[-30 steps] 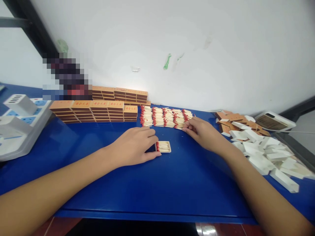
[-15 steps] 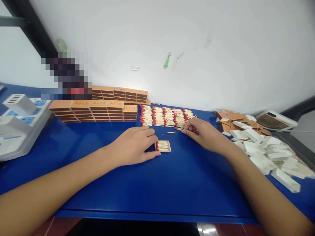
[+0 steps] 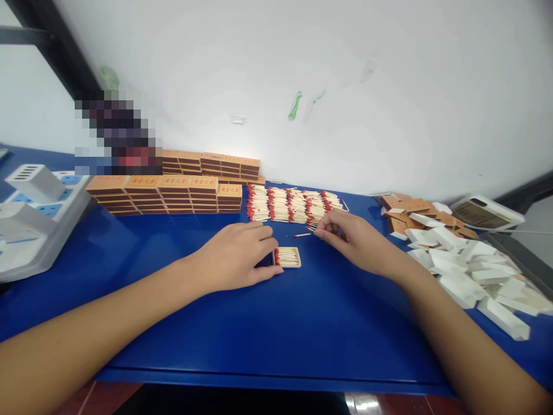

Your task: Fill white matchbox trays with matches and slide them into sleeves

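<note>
My left hand [image 3: 237, 256] rests on the blue table, its thumb and fingers closed on the left end of a small white matchbox tray [image 3: 299, 257]. Inside the tray lie red-headed matches [image 3: 287, 256], side by side with their heads to the left. My right hand [image 3: 345, 233] is by the near right part of the match rows, thumb and index fingertips brought together. What is between them is too small to make out. A loose match [image 3: 302, 234] lies just left of those fingertips, above the tray.
Rows of piled matches [image 3: 287, 204] lie toward the wall. Stacked orange matchboxes [image 3: 173, 196] stand at the left, near a power strip [image 3: 56, 230] with plugs. Empty white trays [image 3: 462, 265] and orange sleeves [image 3: 410, 210] are heaped at the right, beside a white-framed device [image 3: 488, 213].
My right hand has shifted slightly left and its fingertips are closer to the loose match. My left hand keeps its hold on the tray.
</note>
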Tool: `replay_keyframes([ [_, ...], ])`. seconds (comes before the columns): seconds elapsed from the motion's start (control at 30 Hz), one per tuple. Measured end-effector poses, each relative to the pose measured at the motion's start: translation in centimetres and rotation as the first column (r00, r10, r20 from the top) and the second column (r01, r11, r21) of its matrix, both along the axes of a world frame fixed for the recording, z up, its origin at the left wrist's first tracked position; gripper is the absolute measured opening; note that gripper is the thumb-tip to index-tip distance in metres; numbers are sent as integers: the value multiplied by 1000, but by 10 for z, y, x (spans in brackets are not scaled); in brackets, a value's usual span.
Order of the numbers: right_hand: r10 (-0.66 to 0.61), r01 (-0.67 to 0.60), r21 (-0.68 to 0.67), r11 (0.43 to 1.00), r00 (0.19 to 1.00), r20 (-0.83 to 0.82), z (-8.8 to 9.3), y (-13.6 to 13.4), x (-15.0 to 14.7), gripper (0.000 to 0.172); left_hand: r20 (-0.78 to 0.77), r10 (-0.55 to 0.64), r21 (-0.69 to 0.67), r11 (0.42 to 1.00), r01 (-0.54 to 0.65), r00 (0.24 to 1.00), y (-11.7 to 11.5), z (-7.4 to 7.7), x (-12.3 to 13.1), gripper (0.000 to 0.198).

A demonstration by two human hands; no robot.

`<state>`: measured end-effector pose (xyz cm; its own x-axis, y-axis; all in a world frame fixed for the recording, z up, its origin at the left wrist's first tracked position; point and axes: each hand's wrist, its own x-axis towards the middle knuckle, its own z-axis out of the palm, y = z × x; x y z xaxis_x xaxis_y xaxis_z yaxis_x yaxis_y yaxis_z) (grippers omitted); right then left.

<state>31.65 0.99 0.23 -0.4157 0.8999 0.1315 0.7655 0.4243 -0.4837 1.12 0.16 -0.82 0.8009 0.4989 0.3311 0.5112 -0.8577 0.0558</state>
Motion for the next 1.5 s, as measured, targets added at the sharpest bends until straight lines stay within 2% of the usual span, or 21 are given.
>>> replay_keyframes([
  [0.13,78,-84,-50,995,992,-99,5,-17,-25,22,-16,2,0,1000,-2,1000,-1,1,0,33],
  [0.27,169,-170,-6,985,982,-80,3,-27,-42,14,-24,8,-5,1000,-8,1000,-1,0,0,33],
  [0.6,197,-194,55,979,979,-53,-2,-30,-46,9,-21,5,-16,1000,-5,1000,0,-1,0,35],
  [0.67,175,-172,80,982,983,-45,0,-27,-42,11,-14,4,-13,1000,-5,1000,0,-1,1,34],
  [0.83,-20,12,172,985,999,40,1,-8,-14,18,-1,-6,-6,1000,6,1000,0,-1,0,33],
  [0.97,-12,6,86,996,997,71,-5,4,1,14,-3,-3,-10,1000,3,1000,-1,1,0,33],
  [1.1,46,-48,38,998,998,41,-10,5,-5,16,-12,-1,-16,1000,1,1000,-1,2,0,33],
  [1.37,68,-68,28,997,998,1,-2,-12,-23,20,-10,9,-1,1000,-9,1000,-1,2,0,31],
  [1.5,138,-138,-6,990,990,-30,1,-22,-36,17,-13,7,-3,1000,-7,1000,-1,2,0,31],
])
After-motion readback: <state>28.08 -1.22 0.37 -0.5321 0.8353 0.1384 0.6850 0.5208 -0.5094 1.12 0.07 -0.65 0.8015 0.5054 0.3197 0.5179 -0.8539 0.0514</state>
